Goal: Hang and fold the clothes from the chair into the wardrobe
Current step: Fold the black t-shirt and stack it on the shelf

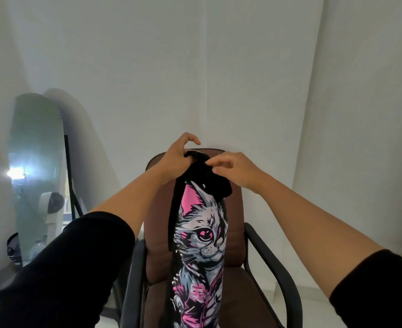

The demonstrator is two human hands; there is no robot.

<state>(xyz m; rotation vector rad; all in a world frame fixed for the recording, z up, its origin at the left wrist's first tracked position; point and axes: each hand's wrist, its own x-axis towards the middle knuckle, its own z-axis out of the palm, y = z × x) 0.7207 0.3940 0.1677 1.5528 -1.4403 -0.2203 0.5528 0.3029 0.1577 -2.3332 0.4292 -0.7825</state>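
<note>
A black T-shirt with a pink and grey cat print (202, 235) hangs bunched and long in front of a brown office chair (158, 235). My left hand (178, 157) grips the shirt's top edge, its fingers curled into the black cloth and the index finger and thumb raised. My right hand (233, 170) pinches the same top edge from the right with its fingertips. The shirt's lower end runs out of view at the bottom. No wardrobe is in view.
The chair has black armrests (269, 263) and stands against a white wall corner. A tall mirror (35, 176) leans on the left wall, with a few small items on the floor beside it (12, 249).
</note>
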